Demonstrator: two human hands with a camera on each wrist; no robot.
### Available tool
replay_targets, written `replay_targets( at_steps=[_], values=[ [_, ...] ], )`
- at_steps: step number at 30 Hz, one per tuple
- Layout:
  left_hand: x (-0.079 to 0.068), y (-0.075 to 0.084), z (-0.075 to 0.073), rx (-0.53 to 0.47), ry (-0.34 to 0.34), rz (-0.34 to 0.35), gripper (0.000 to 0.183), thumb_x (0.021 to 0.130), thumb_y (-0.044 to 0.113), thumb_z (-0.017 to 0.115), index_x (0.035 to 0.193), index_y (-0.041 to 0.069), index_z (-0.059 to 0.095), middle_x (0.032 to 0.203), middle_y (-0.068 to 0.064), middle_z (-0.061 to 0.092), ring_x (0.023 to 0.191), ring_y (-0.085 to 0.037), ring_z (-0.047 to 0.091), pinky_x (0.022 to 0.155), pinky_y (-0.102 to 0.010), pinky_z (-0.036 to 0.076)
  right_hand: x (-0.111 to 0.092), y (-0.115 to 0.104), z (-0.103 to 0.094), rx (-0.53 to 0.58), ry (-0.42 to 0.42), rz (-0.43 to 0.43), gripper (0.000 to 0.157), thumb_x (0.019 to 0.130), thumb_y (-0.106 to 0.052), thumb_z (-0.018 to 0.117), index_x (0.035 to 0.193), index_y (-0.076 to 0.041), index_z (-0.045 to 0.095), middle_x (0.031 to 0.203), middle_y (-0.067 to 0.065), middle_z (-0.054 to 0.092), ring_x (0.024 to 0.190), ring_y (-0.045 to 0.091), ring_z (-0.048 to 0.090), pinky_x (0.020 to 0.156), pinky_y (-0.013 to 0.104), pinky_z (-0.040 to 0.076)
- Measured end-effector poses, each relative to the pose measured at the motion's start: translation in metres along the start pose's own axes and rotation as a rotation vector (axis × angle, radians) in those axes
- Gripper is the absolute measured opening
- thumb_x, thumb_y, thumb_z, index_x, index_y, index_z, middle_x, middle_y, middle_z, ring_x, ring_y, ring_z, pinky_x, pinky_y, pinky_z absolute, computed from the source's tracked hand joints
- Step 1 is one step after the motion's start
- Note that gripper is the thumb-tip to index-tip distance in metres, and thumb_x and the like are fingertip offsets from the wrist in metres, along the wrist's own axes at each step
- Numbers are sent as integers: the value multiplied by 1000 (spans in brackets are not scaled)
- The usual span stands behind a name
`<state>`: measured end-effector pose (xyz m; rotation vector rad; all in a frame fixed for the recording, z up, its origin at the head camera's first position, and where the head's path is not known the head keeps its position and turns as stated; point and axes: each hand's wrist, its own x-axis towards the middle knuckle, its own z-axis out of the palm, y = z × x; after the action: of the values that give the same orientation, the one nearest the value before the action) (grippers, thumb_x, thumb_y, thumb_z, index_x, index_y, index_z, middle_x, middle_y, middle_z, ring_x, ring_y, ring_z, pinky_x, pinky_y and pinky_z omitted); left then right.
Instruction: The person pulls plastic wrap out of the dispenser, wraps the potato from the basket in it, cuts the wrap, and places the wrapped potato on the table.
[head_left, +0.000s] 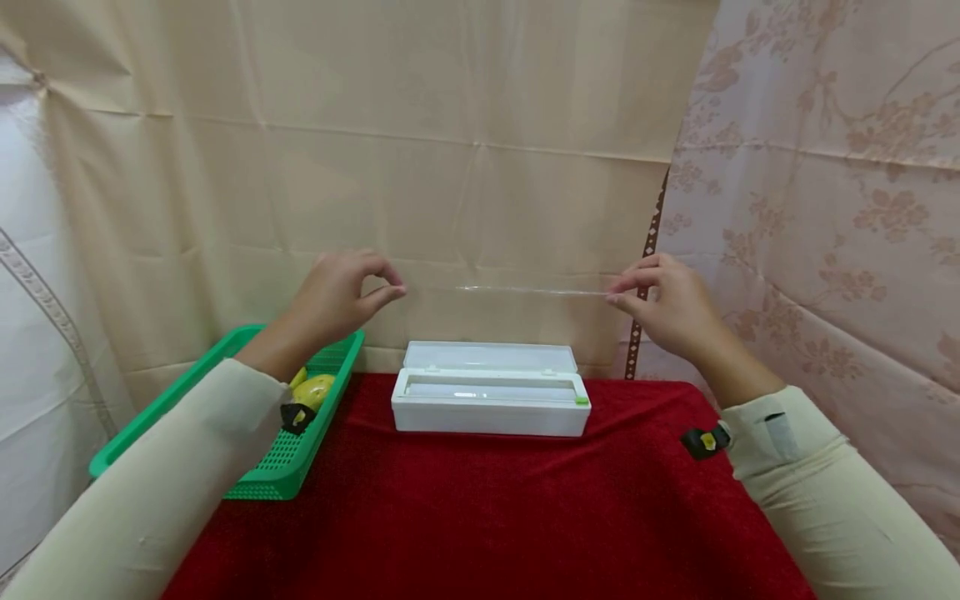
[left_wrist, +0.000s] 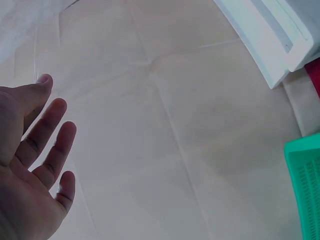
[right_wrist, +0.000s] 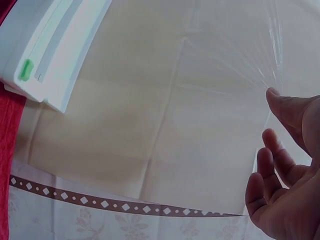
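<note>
Clear plastic wrap (head_left: 532,290) stretches between both raised hands, its upper edge a thin bright line in the head view. My left hand (head_left: 345,287) pinches one corner between thumb and forefinger. The opposite corner is pinched by my right hand (head_left: 660,296), and creases fan out from that thumb in the right wrist view, where the wrap (right_wrist: 272,55) shows. Below and between the hands sits a white plastic wrap dispenser (head_left: 491,417), its lid (head_left: 487,357) tipped back. A small green slider (head_left: 582,401) is at the dispenser's right end.
A green basket (head_left: 288,479) stands left on the red cloth (head_left: 495,517), partly behind my left forearm. Inside it lies yellow fruit (head_left: 315,390), partly hidden. A beige curtain (head_left: 375,192) hangs behind the table, and a floral curtain (head_left: 847,208) hangs at the right.
</note>
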<state>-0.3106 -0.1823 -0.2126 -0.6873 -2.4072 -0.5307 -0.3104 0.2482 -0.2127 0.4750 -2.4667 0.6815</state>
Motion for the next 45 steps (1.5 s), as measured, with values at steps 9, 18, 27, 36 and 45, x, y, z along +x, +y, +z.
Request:
replay_targets(
  at_steps=[9, 18, 27, 36, 45],
  values=[
    [-15, 4, -7, -90, 33, 63, 9, 91, 19, 81, 96, 17, 75, 102, 0, 74, 100, -21, 66, 93, -45, 52, -18, -8, -11, 80, -7, 3, 8, 95, -18, 77, 97, -11, 81, 117, 7, 64, 114, 26, 55, 89, 46, 43],
    [-41, 13, -14, -165, 36, 94, 9, 91, 14, 80, 97, 19, 75, 99, 8, 76, 98, -13, 68, 86, -37, 54, -41, -16, -17, 129, -3, -19, 7, 93, -20, 79, 98, -15, 81, 122, 3, 66, 114, 15, 53, 84, 39, 42],
    [-71, 24, -18, -179, 40, 155, 15, 90, 13, 81, 99, 24, 76, 97, 15, 76, 92, -3, 70, 83, -20, 54, -78, -21, -19, 172, 39, -82, 14, 90, -9, 80, 95, -22, 80, 113, -6, 71, 104, 1, 59, 81, 16, 43],
    [-109, 34, -15, -179, 39, 214, 25, 87, 8, 82, 100, 27, 73, 95, 26, 69, 88, 2, 63, 78, -22, 49, -121, -27, -17, 181, -45, -57, 18, 91, -17, 81, 98, -33, 76, 93, -13, 76, 71, 0, 58, 60, 17, 45],
    [-139, 38, -12, -167, 41, 318, 10, 95, 30, 76, 104, 28, 72, 100, 23, 69, 87, 0, 60, 82, -21, 43, -163, -26, -9, 230, -103, -127, 33, 85, -6, 84, 99, -35, 74, 87, -18, 72, 76, 3, 58, 66, 20, 47]
  ],
)
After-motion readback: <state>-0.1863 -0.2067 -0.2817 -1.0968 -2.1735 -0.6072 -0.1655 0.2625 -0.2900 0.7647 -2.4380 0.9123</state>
